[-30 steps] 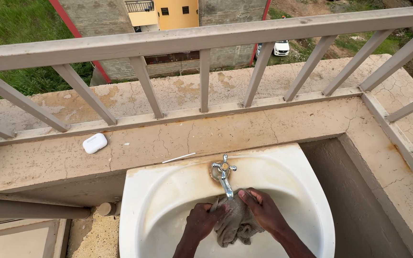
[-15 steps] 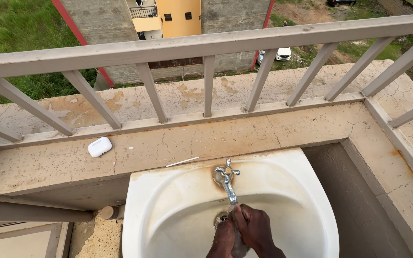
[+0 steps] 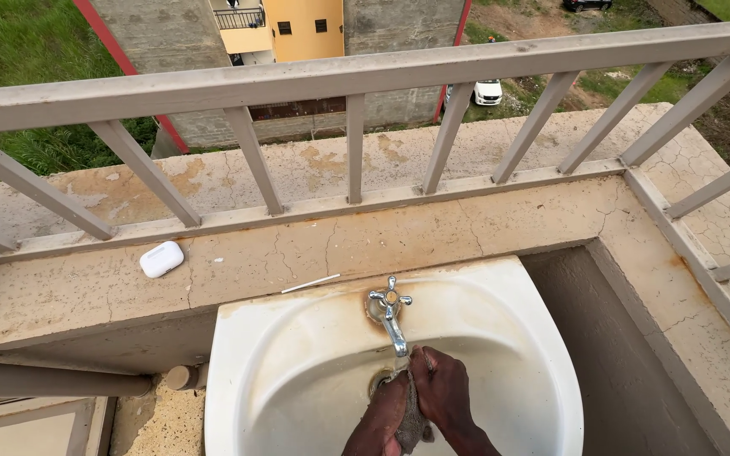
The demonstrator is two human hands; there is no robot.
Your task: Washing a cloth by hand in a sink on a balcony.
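Grey cloth [image 3: 413,422], hands pressed together around it, under tap [image 3: 390,317]

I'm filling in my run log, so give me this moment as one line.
left hand + right hand: pressed together on grey cloth | under tap | in white sink | small white case on ledge

Open basin room lies at nine and three o'clock of the hands; the tap [image 3: 390,319] blocks twelve o'clock. Beyond it, the railing [image 3: 352,135] closes the ledge [image 3: 483,228].
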